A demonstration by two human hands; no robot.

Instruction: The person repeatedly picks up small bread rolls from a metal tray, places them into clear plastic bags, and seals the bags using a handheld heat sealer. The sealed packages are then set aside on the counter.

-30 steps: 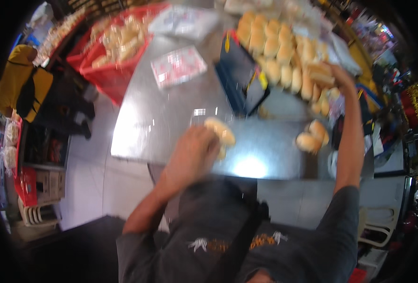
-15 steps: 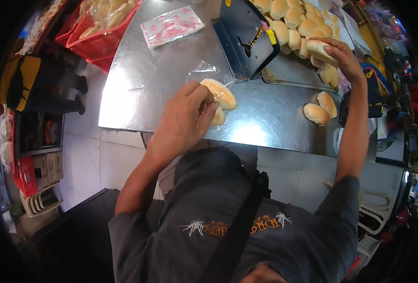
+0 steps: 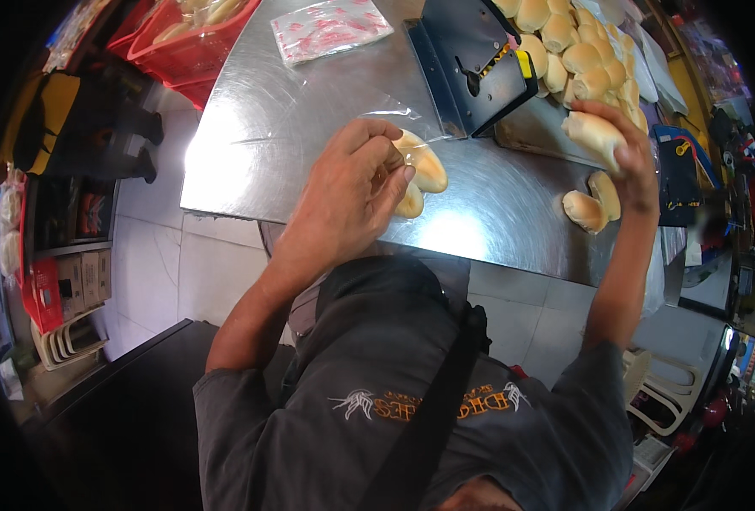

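Observation:
My left hand (image 3: 347, 192) is closed in a pinch on a clear plastic bag (image 3: 404, 113) at the table's near edge. Bread rolls (image 3: 428, 166) lie in or under the film, partly hidden by my fingers. My right hand (image 3: 637, 162) grips a single long bread roll (image 3: 593, 136), fingers on its far end and thumb side near its base. Just below it, a pair of rolls (image 3: 583, 211) rests on the steel table (image 3: 513, 196). Beyond the right hand, many golden rolls (image 3: 586, 60) are heaped on a tray (image 3: 531, 136).
A dark blue metal stand (image 3: 471, 72) with a yellow-marked slot rises between my hands at the back. Left of it lies a flat pack in red-and-white print (image 3: 330, 32). A red crate (image 3: 186, 47) of bagged bread stands far left. Beside it is another person's dark-clothed legs (image 3: 130, 140).
My right hand has drawn back from the heap toward me with the roll, tilting it. My left hand keeps its pinch on the bag. The whole view has shifted slightly.

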